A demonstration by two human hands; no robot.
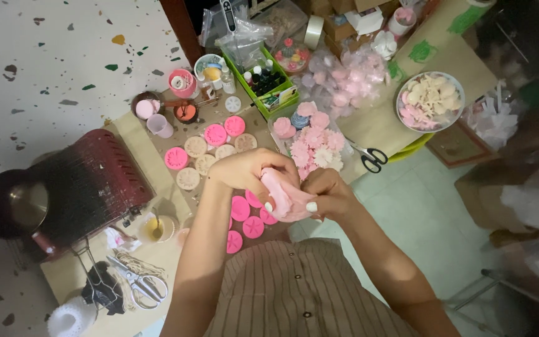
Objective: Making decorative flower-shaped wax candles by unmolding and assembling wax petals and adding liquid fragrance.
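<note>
Both hands meet over the middle of the work surface on one pink, soft-looking mould (pixel 285 198). My left hand (pixel 251 171) grips its upper part with the fingers curled over it. From the other side my right hand (pixel 327 192) pinches its lower edge, thumb pressed on the pink surface. Under the hands lie round pink moulds (pixel 252 226) on brown paper. Just beyond the hands is a clear tray of pink and white flower shapes (pixel 314 145).
More round pink and beige discs (pixel 206 148) lie to the left. A dark red basket (pixel 88 184), a green bin of small bottles (pixel 263 81), black-handled scissors (pixel 371 156), a bowl of pale shapes (pixel 430 100) and metal scissors (pixel 140 284) surround the surface.
</note>
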